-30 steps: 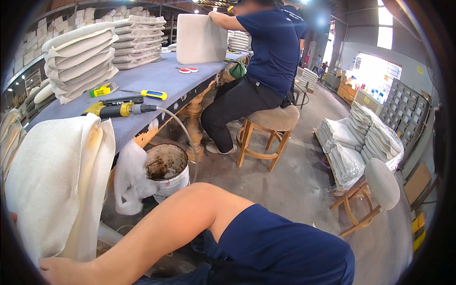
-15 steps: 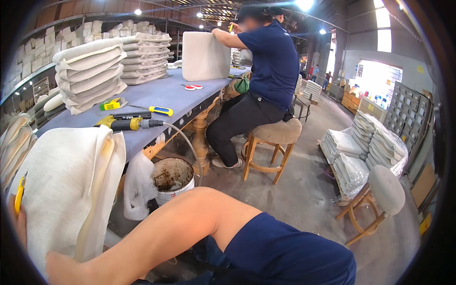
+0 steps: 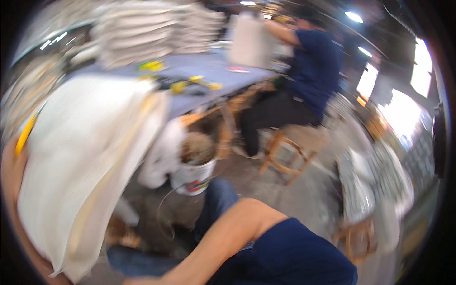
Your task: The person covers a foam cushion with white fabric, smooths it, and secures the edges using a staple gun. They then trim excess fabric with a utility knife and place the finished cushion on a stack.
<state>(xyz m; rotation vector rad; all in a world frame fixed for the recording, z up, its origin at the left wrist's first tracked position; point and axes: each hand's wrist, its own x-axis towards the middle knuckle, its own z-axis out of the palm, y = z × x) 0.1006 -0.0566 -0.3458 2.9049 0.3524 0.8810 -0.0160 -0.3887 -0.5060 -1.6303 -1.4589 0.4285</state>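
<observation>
A pale, woven-fabric cushion stands tilted in front of me at the left, its layered edge facing right. At the cushion's left edge, my left hand is closed around a yellow-handled tool with a thin metal tip pointing up. Blur hides the tool's exact kind. My right forearm reaches down and left below the cushion. Only a blurred bit of my right hand shows at the lower rim, so its fingers and anything in them are hidden.
Stacked cushions and yellow-and-black tools lie on the blue-topped table. Beneath it stands a white bucket. A co-worker sits on a wooden stool beside another cushion. Wrapped cushions are at right.
The view has swung and blurred, shifting the scene rightward. The cushion sits higher in view and leans more. My right hand has moved away from the cushion's lower part toward the lower rim.
</observation>
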